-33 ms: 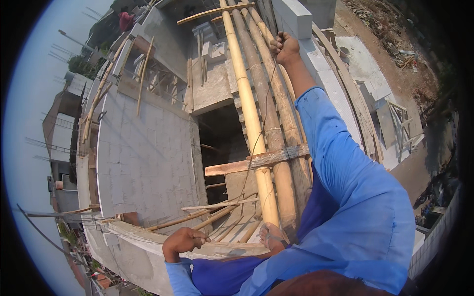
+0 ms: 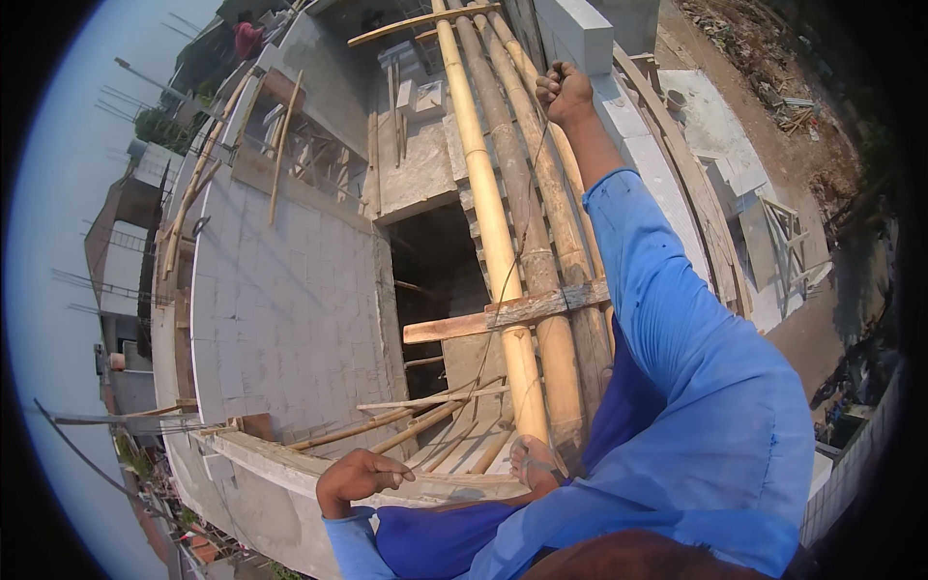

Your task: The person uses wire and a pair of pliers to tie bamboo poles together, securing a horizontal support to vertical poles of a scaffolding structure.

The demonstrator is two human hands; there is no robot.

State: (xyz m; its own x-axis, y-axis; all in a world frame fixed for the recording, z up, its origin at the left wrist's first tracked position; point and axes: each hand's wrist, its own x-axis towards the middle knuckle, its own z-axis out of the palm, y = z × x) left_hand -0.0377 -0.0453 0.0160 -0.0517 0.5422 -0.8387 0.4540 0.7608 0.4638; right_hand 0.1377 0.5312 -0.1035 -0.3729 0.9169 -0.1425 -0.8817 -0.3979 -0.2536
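The right grip [image 2: 565, 92] was curled tight, fingers together on what looked like one end of a thin dark wire [image 2: 523, 240]; the left grip [image 2: 367, 478], thumb and forefinger pinched together, appeared clamped on its other end. The wire ran slantwise between the two, crossing over a wooden crosspiece [image 2: 541, 306]. It would likely handle as light and springy, easily bent yet prone to kink or whip back, so holding close to each end seemed sound; whether it was metal could not be told. Under the span lay a pale bamboo pole [image 2: 476, 145] and, nearer the right grip, darker bamboo poles [image 2: 507, 169]. A bare foot [image 2: 530, 459] rested at the pale pole's near end, to the right of the left grip. Just beyond the right grip stood a white block [image 2: 580, 39]; farther out, ahead of the left grip, spread a pale block surface [image 2: 290, 300], with a dark opening [image 2: 425, 251] between it and the poles.
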